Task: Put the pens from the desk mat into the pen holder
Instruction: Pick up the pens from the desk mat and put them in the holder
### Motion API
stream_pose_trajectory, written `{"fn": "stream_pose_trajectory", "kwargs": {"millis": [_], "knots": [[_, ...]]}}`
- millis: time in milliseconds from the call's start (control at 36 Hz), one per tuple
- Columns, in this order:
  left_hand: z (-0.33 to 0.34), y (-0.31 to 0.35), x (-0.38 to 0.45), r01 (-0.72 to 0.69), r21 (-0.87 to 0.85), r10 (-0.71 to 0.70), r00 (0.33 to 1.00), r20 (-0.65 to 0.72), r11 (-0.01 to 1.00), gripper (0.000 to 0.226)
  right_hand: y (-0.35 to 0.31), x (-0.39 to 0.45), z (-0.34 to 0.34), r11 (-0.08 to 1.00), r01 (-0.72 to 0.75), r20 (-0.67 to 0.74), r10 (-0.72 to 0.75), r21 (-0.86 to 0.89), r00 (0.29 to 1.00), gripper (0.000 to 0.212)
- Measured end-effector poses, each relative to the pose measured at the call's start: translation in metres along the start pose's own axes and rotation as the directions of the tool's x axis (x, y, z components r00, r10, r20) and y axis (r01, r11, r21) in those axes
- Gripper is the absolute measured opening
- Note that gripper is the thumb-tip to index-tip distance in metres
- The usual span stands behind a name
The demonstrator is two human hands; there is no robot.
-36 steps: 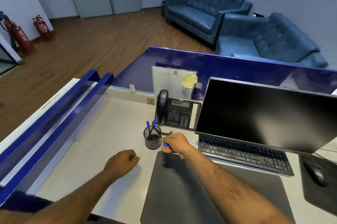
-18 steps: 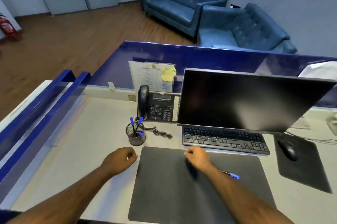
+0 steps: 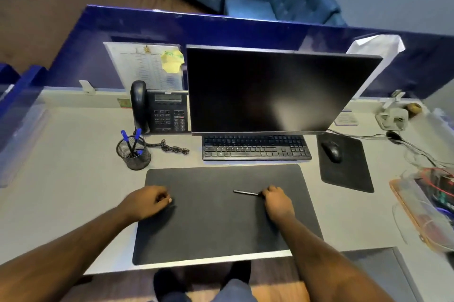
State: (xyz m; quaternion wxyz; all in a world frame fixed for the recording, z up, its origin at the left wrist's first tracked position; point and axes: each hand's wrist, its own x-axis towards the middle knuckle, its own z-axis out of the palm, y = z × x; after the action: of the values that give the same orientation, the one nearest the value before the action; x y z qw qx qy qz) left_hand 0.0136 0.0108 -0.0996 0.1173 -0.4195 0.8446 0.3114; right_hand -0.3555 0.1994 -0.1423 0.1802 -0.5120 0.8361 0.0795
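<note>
While the last loose pen (image 3: 246,193) lies on the desk mat (image 3: 208,228), its long axis runs nearly level across the mat, tilted only slightly. One end points left toward the mat's middle and the other disappears under the right hand (image 3: 277,201). That hand sits at the pen's right end with its fingers curled in; they seem to be closing on the pen, though I cannot tell whether they truly grip it. The left hand (image 3: 148,201) rests on the mat's left part, loosely curled on nothing, well apart from the pen. So the right hand is plainly the nearer one. The pen holder (image 3: 134,154) stands just off the mat's far left corner, three blue-capped pens (image 3: 131,140) already in it. I judge the pen must travel left and away across the mat, then tip upright to drop in.
</note>
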Motion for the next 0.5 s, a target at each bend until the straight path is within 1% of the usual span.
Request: {"fn": "stream_pose_trajectory", "kwargs": {"millis": [83, 139, 194, 222, 250, 306, 361, 444, 500], "knots": [[-0.004, -0.005, -0.010, 0.023, 0.010, -0.023, 1.000, -0.008, 1.000, 0.023, -0.002, 0.001, 0.004, 0.995, 0.022, -0.003, -0.023, -0.095, 1.000, 0.028], [-0.009, -0.013, -0.016, 0.057, -0.002, -0.057, 0.998, -0.019, 0.998, 0.023, -0.011, 0.004, -0.001, 0.998, 0.041, -0.001, -0.041, -0.054, 0.999, 0.027], [-0.017, -0.027, -0.024, 0.104, -0.030, -0.106, 0.993, -0.056, 0.994, 0.022, -0.035, 0.013, -0.013, 0.992, 0.075, 0.003, -0.076, 0.104, 0.997, 0.018], [-0.017, -0.030, -0.025, 0.114, -0.046, -0.117, 0.991, -0.066, 0.992, 0.020, -0.045, 0.016, -0.018, 0.978, 0.087, 0.030, -0.094, 0.191, 0.995, 0.011], [-0.023, -0.038, -0.029, 0.129, -0.070, -0.136, 0.987, -0.090, 0.989, 0.018, -0.065, 0.025, -0.028, 0.955, 0.118, 0.035, -0.132, 0.272, 0.991, 0.009], [-0.034, -0.050, -0.038, 0.159, -0.111, -0.173, 0.977, -0.127, 0.981, 0.016, -0.107, 0.040, -0.050, 0.885, 0.171, -0.006, -0.187, 0.433, 0.982, 0.010], [-0.047, -0.061, -0.049, 0.187, -0.150, -0.211, 0.963, -0.168, 0.971, 0.016, -0.152, 0.051, -0.078, 0.785, 0.233, -0.056, -0.246, 0.575, 0.968, 0.016], [-0.059, -0.077, -0.062, 0.216, -0.198, -0.255, 0.946, -0.200, 0.956, 0.017, -0.213, 0.061, -0.112, 0.655, 0.218, -0.043, -0.273, 0.724, 0.961, 0.014], [-0.060, -0.084, -0.070, 0.224, -0.214, -0.270, 0.938, -0.217, 0.951, 0.016, -0.245, 0.065, -0.127, 0.596, 0.203, -0.064, -0.246, 0.776, 0.967, 0.023]]}}
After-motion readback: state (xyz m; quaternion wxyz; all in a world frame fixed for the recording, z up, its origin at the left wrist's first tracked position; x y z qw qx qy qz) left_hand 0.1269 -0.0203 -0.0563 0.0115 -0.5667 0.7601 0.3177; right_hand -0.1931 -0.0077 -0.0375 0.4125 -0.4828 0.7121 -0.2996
